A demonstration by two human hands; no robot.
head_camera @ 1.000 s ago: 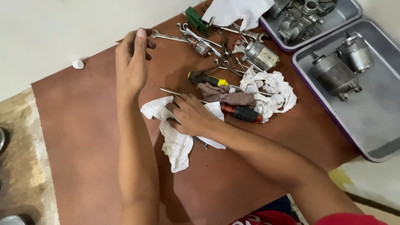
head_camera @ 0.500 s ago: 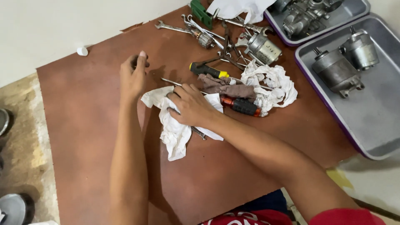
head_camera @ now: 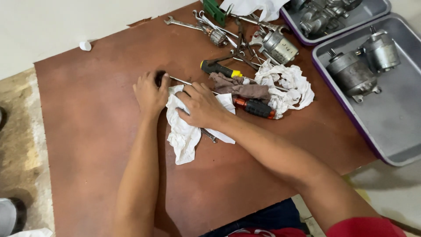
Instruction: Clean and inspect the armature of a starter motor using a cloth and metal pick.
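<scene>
The left hand [head_camera: 150, 93] covers most of a dark part; the grey tray [head_camera: 397, 127] is cut by the right edge.

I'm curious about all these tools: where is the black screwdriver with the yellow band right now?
In the head view the screwdriver lies on the brown board, just beyond the right hand, between the brown rag and the pile of wrenches.
</scene>
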